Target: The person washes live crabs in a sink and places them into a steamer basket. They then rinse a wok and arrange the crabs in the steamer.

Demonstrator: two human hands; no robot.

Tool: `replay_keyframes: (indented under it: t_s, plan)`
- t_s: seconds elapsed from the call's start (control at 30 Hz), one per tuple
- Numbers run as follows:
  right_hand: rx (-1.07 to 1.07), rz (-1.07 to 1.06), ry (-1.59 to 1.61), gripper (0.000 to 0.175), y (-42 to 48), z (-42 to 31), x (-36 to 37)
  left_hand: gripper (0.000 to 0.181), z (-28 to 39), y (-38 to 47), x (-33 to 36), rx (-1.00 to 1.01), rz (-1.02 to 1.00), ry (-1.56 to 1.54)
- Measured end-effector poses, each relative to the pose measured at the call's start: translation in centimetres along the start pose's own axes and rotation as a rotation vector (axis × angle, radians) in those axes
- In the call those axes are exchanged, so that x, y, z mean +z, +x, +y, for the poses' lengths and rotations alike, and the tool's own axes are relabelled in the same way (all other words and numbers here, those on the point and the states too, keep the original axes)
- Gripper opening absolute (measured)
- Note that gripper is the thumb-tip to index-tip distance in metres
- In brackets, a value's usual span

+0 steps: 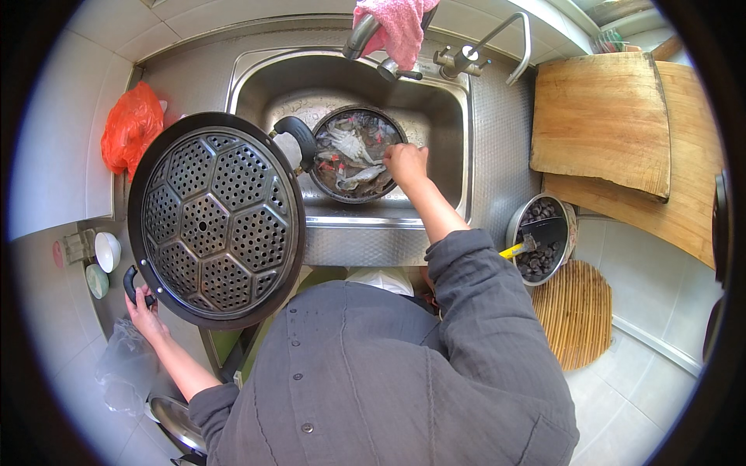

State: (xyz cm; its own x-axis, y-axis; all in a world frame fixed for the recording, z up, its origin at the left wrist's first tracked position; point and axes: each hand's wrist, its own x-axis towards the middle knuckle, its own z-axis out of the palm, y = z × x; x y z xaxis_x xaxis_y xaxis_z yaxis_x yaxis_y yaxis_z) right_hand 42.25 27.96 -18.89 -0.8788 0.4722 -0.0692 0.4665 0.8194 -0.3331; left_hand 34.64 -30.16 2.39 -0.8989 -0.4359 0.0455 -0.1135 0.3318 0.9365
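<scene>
My left hand (145, 314) grips one black handle of a large dark metal steamer pan (204, 224). The pan is tilted up, its perforated, hexagon-patterned plate facing me. Its other handle (298, 138) reaches over the sink's left side. Inside the steel sink (443, 134) sits a dark round pan (326, 189) of water and crabs. One crab (349, 143) shows its pale belly, and another pale crab piece (361, 177) lies below it. At the pan's right rim, my right hand (407, 166) has its fingers pinched together on a pale crab leg.
A pink cloth (396, 29) hangs over the faucet (362, 36). A thinner tap (518, 49) stands to its right. Wooden cutting boards (600, 122), a pot of dark shellfish (539, 239) with a yellow-handled brush, and a slatted round mat (574, 314) are right. A red plastic bag (133, 128) lies left.
</scene>
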Motion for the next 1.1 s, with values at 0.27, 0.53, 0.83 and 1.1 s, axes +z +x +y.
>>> replay_keyframes:
  t_s: [0.27, 0.53, 0.83, 1.1]
  plan:
    - [-0.034, -0.012, -0.003, 0.009, -0.4, -1.0, 0.8, 0.034, 0.4, -0.3, 0.2, -0.009, 0.0, -0.002]
    - [-0.033, 0.009, 0.005, 0.01, 0.4, -1.6, 1.9, 0.032, -0.2, 0.2, -0.3, 0.0, -0.013, 0.004]
    - [-0.141, 0.065, 0.019, 0.017, 3.9, -5.5, 2.4, 0.03, 0.6, -0.4, 0.2, -0.016, 0.009, 0.042]
    - [-0.081, 0.12, 0.055, 0.019, 6.4, -8.6, 3.4, 0.031, 0.7, -0.6, 0.1, -0.021, 0.016, 0.047]
